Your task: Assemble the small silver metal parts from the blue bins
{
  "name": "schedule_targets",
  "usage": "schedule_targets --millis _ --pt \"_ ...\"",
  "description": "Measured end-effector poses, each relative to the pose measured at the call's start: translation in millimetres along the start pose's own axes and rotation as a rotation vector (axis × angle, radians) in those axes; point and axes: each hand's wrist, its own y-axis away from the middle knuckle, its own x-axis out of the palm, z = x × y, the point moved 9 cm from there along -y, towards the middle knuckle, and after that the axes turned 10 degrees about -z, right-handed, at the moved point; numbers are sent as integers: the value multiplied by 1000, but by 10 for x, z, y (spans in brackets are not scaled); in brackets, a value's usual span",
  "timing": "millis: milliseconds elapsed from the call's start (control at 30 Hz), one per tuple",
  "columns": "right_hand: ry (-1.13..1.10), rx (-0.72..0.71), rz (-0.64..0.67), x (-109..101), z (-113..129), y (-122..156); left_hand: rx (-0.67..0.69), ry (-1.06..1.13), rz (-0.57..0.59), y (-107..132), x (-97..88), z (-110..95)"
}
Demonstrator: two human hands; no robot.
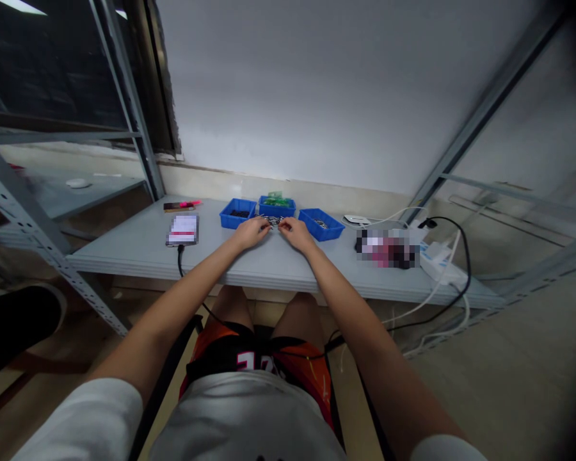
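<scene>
My left hand (250, 232) and my right hand (295, 232) rest on a grey table (139, 246), fingertips close together around a small pile of dark metal parts (272, 221). Both hands have the fingers curled in a pinch at the pile; what each pinches is too small to name. Behind the pile stand three blue bins: a left bin (239, 213) with dark bits, a middle bin (277, 206) with green pieces, and a right bin (321, 224) with small metal parts.
A phone (183, 230) on a black cable lies left of the bins, with a pink pen (182, 205) behind it. At the right are a blurred object (388, 248), a white power strip (441, 261) and cables. Metal shelf posts flank the table.
</scene>
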Motion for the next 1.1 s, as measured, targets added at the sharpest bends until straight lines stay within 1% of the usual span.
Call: schedule_targets --millis 100,200,300,467,567,633,700,767,833,867,900,933,967,1067,1100 --pt "1 -3 -8 -5 -11 -8 3 -13 9 -2 4 -7" --pt "-5 28 -9 -8 -27 -12 17 -19 5 -10 13 -7" --pt "-61 51 4 -5 -4 5 19 -20 -4 -17 26 21" --pt "-125 -26 105 74 144 65 -1 -35 -11 -20 31 68" --pt "-131 -33 97 75 165 61 -20 -32 -10 -21 26 74" --pt "-135 5 40 21 106 25 -60 -23 -23 -22 11 100" --pt "-131 82 -74 -104 -31 -28 -104 -18 -34 -19 4 135" --pt "-120 201 -242 -293 -237 -64 -128 -23 -29 -14 17 163" --pt "-122 358 -392 -449 -470 -44 -130 -36 -9 -6 45 179" --pt "-123 429 -438 -489 -563 -20 -127 -42 3 -2 60 184" --pt "-121 466 -437 -480 -611 -6 -122 -46 14 1 73 186" --pt "-125 471 -393 -428 -617 -4 -117 -50 24 6 83 187" --pt "-133 445 -309 -335 -581 -10 -115 -53 30 10 89 190" --pt "-126 303 11 10 -349 19 -116 -66 42 21 94 196" --pt "-99 243 81 79 -265 38 -116 -72 45 24 95 198"
